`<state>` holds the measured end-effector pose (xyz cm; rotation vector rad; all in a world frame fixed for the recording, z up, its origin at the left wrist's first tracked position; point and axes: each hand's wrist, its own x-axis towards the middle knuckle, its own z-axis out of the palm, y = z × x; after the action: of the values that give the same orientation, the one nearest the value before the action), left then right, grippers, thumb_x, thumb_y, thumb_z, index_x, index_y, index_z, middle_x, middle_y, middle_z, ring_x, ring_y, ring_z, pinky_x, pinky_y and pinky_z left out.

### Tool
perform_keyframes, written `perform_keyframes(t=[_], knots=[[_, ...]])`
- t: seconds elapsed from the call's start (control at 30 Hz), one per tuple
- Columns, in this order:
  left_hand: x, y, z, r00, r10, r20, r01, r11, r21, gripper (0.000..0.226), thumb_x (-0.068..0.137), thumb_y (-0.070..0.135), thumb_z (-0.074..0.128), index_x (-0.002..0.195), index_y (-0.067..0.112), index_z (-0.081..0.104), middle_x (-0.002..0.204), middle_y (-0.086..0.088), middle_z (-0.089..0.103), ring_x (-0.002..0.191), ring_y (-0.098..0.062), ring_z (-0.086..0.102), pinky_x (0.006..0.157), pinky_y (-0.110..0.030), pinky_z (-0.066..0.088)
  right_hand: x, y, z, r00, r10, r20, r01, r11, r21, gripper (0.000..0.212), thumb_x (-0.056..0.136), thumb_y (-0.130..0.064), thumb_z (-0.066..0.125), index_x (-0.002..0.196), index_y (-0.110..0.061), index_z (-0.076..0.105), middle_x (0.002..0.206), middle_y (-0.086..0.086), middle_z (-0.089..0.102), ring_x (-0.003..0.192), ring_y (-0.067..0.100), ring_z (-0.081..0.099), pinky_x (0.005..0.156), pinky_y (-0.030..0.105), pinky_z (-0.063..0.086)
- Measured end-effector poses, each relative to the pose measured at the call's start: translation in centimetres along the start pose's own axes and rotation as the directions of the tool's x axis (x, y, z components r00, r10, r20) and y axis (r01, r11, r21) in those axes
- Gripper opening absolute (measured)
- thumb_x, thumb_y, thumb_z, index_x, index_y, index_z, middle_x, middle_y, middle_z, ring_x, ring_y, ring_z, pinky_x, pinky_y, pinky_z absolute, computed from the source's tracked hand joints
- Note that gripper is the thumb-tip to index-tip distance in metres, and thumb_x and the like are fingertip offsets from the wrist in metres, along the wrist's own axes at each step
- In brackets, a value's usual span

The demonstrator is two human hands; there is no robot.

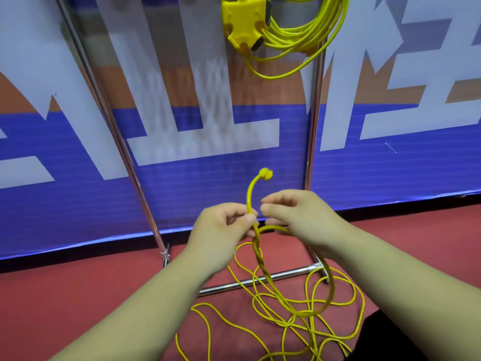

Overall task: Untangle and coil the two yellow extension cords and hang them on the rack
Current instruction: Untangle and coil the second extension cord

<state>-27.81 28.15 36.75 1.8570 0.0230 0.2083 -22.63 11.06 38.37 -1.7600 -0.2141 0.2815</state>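
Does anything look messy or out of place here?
Yes. One yellow extension cord sprawls in tangled loops on the red floor, twisted round itself below the left hand; the coiled cord hangs neatly on the rack.

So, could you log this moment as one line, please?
hung cord: coiled on rack | loose cord: tangled on floor | left hand: pinches it near plug | right hand: grip unclear

Coiled cord [299, 35], high on rack [315, 113]: top cut off by upper edge. Loose cord [262, 264], at rack foot: loops run off lower edge; stretch under right hand [294, 212] hidden — grip unclear. Plug end [266, 174], between rack posts: blurred — prongs indistinguishable
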Motion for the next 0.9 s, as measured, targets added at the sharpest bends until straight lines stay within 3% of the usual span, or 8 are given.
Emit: perform_keyframes(t=[0.07,0.17,0.3,0.4,0.53,0.7,0.9], knots=[[0.1,0.6,-0.7,0.998,-0.03,-0.056,0.025,0.995,-0.096,0.016,0.096,0.003,0.062,0.091,0.013,0.074,0.075,-0.005,0.075,0.069,-0.014,0.07,0.072,-0.031,0.058,-0.4,-0.1,0.1,0.998,-0.026,0.061,0.032,0.994,-0.1,0.007,0.088,-0.023,0.075,0.093,-0.019,0.074,0.088,0.008,0.077,0.083,0.017,0.075,0.074,0.032,0.057],[0.2,1.1,-1.6,0.994,-0.041,-0.1,0.027,0.99,-0.141,0.017,0.095,0.007,0.064,0.084,0.015,0.075,0.074,-0.005,0.074,0.071,-0.017,0.069,0.081,-0.042,0.059,-0.7,-0.4,0.0,0.991,-0.067,0.115,0.076,0.994,-0.078,0.002,0.089,-0.014,0.074,0.088,-0.012,0.074,0.08,0.014,0.074,0.067,0.017,0.071,0.066,0.031,0.056],[0.3,1.1,-2.3,0.99,-0.044,-0.134,0.024,0.989,-0.143,0.016,0.093,0.018,0.07,0.079,0.021,0.077,0.078,-0.003,0.074,0.08,-0.019,0.069,0.086,-0.049,0.057,-0.7,-0.7,-0.1,0.987,-0.111,0.117,0.125,0.984,-0.127,0.008,0.087,-0.01,0.075,0.092,-0.016,0.076,0.068,0.002,0.071,0.061,0.009,0.065,0.065,0.026,0.054],[0.1,1.1,-2.3,0.995,-0.075,-0.067,0.063,0.984,-0.167,0.008,0.093,0.016,0.069,0.092,0.021,0.075,0.088,-0.001,0.076,0.094,-0.019,0.073,0.09,-0.047,0.057,-0.5,-0.7,-0.1,0.986,-0.149,0.071,0.156,0.981,-0.111,0.008,0.088,-0.013,0.074,0.09,-0.019,0.078,0.08,0.012,0.075,0.068,0.015,0.066,0.074,0.035,0.057],[-0.2,0.7,-2.3,0.989,-0.118,0.087,0.129,0.981,-0.144,0.022,0.095,0.012,0.067,0.111,0.025,0.072,0.097,0.001,0.077,0.101,-0.018,0.072,0.093,-0.037,0.058,-0.6,-1.2,0.1,0.986,-0.157,0.054,0.154,0.987,0.055,0.009,0.09,-0.004,0.07,0.093,-0.011,0.076,0.074,0.011,0.072,0.066,0.013,0.062,0.068,0.025,0.054],[-0.6,0.0,-1.8,0.979,-0.11,0.174,0.121,0.991,-0.055,0.015,0.092,0.014,0.07,0.1,0.025,0.075,0.097,-0.008,0.078,0.098,-0.023,0.074,0.09,-0.032,0.057,-0.5,-1.0,0.2,0.988,-0.151,0.012,0.15,0.987,0.066,0.008,0.089,-0.005,0.07,0.091,-0.011,0.076,0.065,0.003,0.068,0.06,0.012,0.059,0.064,0.024,0.05],[-0.3,0.6,-2.8,0.983,-0.118,0.144,0.119,0.993,-0.003,0.018,0.096,0.007,0.064,0.101,0.02,0.075,0.088,-0.007,0.078,0.078,-0.016,0.072,0.075,-0.031,0.06,0.0,-0.6,-0.9,0.975,-0.219,-0.03,0.21,0.959,-0.189,0.005,0.087,-0.018,0.075,0.084,-0.021,0.077,0.071,-0.001,0.073,0.062,0.011,0.064,0.066,0.032,0.054]])
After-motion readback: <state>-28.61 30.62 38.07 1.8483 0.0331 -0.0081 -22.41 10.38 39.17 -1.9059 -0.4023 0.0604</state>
